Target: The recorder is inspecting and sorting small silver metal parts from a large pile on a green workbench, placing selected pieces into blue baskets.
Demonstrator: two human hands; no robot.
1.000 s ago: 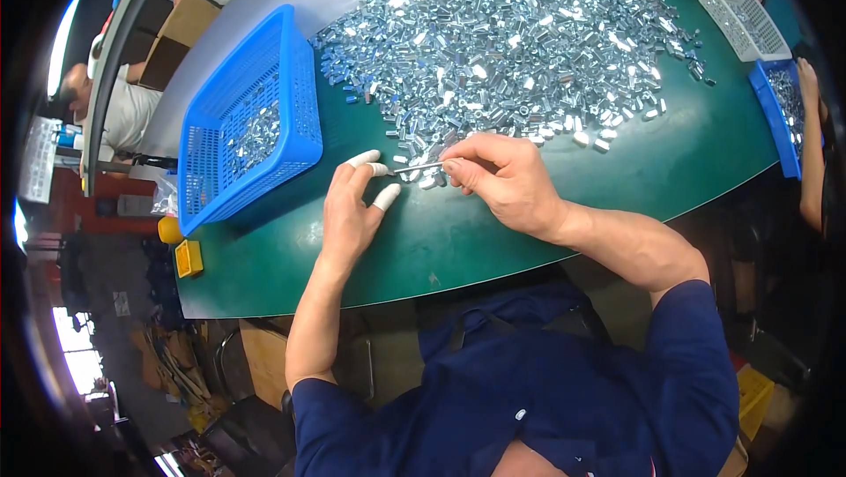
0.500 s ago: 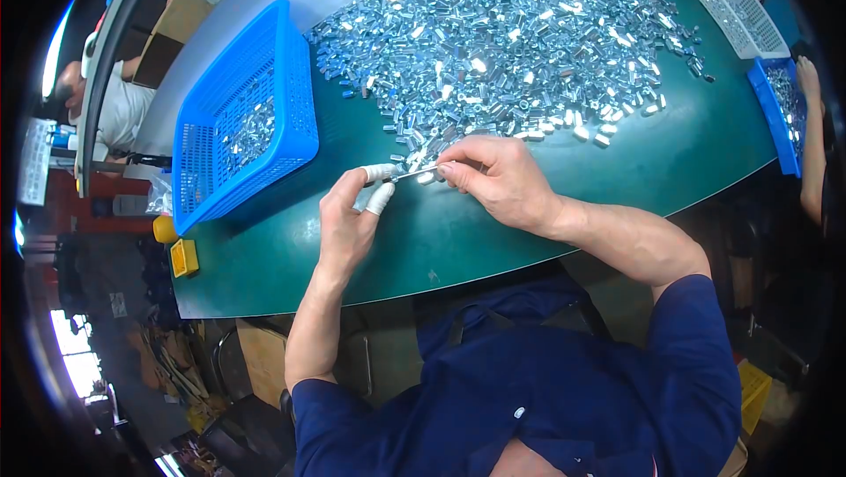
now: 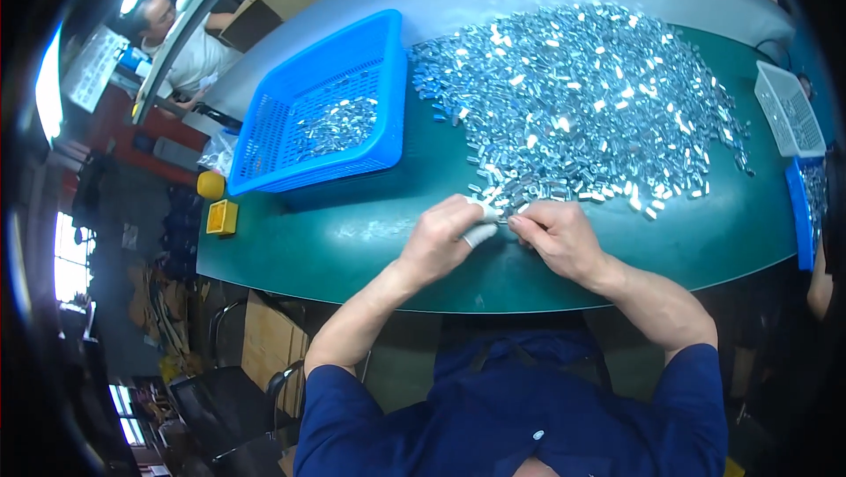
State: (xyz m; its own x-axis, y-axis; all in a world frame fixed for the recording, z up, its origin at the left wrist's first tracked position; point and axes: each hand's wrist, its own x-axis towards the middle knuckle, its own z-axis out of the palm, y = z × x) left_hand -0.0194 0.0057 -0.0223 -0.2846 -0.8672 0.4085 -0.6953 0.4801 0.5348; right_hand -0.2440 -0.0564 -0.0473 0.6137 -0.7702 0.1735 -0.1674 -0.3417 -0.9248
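My left hand point(image 3: 441, 237) is closed, with white tape around its thumb and index finger. Its fingertips pinch a small silvery metal piece, mostly covered by the fingers. Close on its right, my right hand point(image 3: 564, 241) is pinched shut at the same spot; the thin metal rod seen between the hands earlier is now nearly hidden by the fingers. Both hands meet at the near edge of a large heap of small shiny metal sleeves point(image 3: 582, 107), above the green tabletop point(image 3: 370, 252).
A blue mesh basket point(image 3: 397, 89) holding some metal pieces stands left of the heap. Beyond its near corner sit a small yellow box point(image 3: 222, 218) and a round yellow thing point(image 3: 211, 184). A white basket point(image 3: 789, 111) and blue tray point(image 3: 802, 221) lie far right. Other people work nearby.
The view has shifted, so the table appears lower and further right. My hands have come closer together, and the rod between them is now largely covered.
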